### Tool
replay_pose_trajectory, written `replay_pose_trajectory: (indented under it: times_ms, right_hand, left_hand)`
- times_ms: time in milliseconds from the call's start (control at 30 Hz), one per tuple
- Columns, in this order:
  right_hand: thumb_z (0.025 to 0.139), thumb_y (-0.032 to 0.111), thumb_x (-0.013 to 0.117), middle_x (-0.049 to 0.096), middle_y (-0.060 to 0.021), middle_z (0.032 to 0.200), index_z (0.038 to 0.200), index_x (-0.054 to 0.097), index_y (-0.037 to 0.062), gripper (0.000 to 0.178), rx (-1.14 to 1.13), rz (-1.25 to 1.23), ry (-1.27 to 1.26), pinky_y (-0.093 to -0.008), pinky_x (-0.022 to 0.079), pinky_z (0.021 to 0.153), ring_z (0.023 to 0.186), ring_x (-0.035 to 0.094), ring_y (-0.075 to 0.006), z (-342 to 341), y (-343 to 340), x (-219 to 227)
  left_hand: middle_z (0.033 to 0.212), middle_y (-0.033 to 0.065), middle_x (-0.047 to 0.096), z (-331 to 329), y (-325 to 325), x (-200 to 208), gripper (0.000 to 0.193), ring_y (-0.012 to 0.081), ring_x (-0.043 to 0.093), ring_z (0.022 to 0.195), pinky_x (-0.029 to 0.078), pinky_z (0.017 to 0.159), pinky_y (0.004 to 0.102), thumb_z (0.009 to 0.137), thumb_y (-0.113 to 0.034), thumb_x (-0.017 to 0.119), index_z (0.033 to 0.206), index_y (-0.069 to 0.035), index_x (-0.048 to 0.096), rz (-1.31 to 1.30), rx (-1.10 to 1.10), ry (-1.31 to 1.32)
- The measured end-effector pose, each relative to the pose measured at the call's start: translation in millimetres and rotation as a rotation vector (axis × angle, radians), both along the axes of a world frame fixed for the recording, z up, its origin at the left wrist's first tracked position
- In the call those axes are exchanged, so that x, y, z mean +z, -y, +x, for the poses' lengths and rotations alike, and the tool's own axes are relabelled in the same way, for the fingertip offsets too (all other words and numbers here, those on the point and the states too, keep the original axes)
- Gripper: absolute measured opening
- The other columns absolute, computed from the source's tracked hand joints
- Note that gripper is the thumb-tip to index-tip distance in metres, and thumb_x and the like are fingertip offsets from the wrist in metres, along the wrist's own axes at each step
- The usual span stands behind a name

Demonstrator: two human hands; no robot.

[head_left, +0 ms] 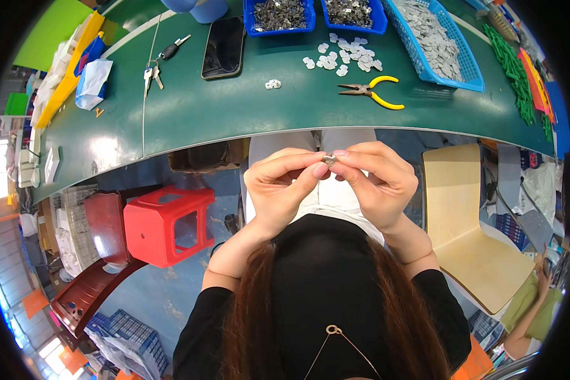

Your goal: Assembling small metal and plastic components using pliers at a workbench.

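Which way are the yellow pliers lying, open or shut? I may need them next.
Shut: the yellow pliers lie flat on the green table, jaws together.

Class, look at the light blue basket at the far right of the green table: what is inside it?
The light blue basket holds a heap of small flat grey metal pieces. Its floor, and anything beneath the heap, is covered and cannot be seen.

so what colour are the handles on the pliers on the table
Yellow. The pliers lie on the green table, clearest in the head view.

green table (234,107) | pliers (373,92) | phone (223,47) | keys (153,71) | blue bins (465,66)
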State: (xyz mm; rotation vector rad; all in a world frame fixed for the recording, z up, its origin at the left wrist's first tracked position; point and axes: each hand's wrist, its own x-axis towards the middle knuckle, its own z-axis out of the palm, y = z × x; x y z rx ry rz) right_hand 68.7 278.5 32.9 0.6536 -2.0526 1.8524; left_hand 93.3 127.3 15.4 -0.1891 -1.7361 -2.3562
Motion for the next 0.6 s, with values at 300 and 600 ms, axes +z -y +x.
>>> replay_pose_trajectory:
  times_ms: [300,600]
  right_hand:
    - [0.076,-0.008,0.067,0.064,-0.0119,0.084,0.091,0.067,-0.0040,0.016,0.095,-0.082,0.177,-0.0240,0.052,0.058,0.068,0.063,-0.0157,1,-2,4]
    - [0.081,-0.008,0.061,0.062,-0.0123,0.087,0.097,0.066,-0.0068,0.017,0.169,-0.217,0.411,-0.0241,0.052,0.060,0.068,0.062,-0.0154,-1,0,5]
  left_hand:
    - [0.087,0.0126,0.066,2,-4,-5,0.015,0.0156,0.064,0.075,0.052,0.065,0.0242,0.080,0.004,0.066,0.096,0.004,0.068,0.054,0.021,0.023]
    - [0.087,0.0112,0.065,-2,-7,-10,0.014,0.0145,0.063,0.074,0.051,0.065,0.0238,0.083,0.002,0.064,0.097,0.004,0.067,0.123,0.041,0.077]
